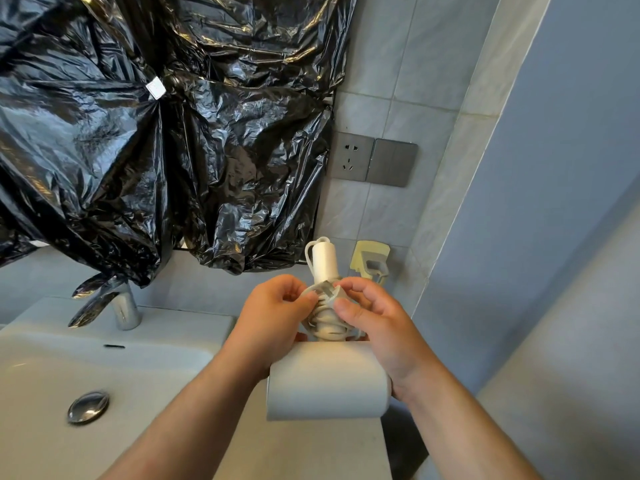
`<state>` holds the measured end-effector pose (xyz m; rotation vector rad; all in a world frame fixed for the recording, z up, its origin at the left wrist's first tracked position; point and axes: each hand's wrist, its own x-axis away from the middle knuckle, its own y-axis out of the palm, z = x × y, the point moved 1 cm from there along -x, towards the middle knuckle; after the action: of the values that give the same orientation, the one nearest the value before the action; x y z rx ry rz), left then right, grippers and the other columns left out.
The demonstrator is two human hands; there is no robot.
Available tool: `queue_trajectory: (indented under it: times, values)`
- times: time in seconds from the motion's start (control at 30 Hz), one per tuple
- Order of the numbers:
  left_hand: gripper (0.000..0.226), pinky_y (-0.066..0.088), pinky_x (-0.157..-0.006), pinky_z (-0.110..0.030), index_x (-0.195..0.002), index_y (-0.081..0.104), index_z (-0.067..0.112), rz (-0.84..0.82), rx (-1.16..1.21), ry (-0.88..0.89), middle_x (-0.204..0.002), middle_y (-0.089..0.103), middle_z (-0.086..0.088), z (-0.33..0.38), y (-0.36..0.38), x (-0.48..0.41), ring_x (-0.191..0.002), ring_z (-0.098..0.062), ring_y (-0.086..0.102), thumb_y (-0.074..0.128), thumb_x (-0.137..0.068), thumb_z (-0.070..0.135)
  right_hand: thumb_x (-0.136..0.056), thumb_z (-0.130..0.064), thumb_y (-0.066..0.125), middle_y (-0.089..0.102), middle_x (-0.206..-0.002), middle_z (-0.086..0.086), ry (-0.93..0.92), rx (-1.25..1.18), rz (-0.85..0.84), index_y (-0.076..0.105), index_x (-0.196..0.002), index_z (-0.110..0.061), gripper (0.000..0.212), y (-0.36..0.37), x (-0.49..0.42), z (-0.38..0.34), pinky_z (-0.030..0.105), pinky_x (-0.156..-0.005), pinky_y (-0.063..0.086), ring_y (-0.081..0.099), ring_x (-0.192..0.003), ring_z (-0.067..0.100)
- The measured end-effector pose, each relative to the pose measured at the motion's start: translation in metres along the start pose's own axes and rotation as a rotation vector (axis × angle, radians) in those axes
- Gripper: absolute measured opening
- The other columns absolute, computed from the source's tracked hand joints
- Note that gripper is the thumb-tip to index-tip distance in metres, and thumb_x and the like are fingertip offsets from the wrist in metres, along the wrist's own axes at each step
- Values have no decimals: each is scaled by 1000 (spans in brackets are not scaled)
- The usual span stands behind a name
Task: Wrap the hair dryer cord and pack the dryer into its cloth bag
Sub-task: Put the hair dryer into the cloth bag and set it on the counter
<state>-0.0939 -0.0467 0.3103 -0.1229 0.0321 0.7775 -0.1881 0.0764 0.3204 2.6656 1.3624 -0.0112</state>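
Beside the sink, left hand and right hand pinch the cord around the half-hidden dryer handle.

White basin table with the hair dryer at its right end

You have a white ceramic vanity table in front of you, its sink bowl sunk into the left part with a chrome drain stopper at the bottom and a dark overflow slot in the back wall. A chrome faucet stands on the rear ledge of the table, partly draped by the tail of a black plastic sheet. At the right end, the white barrel of the hair dryer appears to rest on the table edge, though you cannot quite tell whether it touches.
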Motion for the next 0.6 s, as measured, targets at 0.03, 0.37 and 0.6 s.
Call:
queue_trajectory:
  times: [0.03, 0.37, 0.6]
  values:
    - [17, 46, -50, -23, -76, 61, 10, 19, 0, 11, -65, 58, -1, 1, 0, 0, -55, -11, 51, 61, -92, 13, -81, -10, 70, 73, -92, 3, 6, 1, 14, 69, -98, -16, 17, 0, 0, -1, 30, -71, 55, 67, -80, 18]
    - [22, 35, -51, -18, -76, 56, 10, -127, 205, 37, -56, 50, 7, 4, -1, 4, -51, -5, 43, 74, -70, 21, -61, -13, 77, 75, -82, 8, 38, 143, 9, 66, -103, -5, 44, 1, 1, -10, 29, -67, 56, 70, -72, 22]
    - [10, 43, -59, -26, -69, 57, 11, -186, 301, 9, -61, 56, -3, 3, -2, 1, -61, -17, 52, 67, -68, 13, -76, 1, 74, 74, -80, 12, 58, 212, -6, 63, -103, -9, 30, 2, 4, -15, 28, -63, 55, 68, -68, 20]
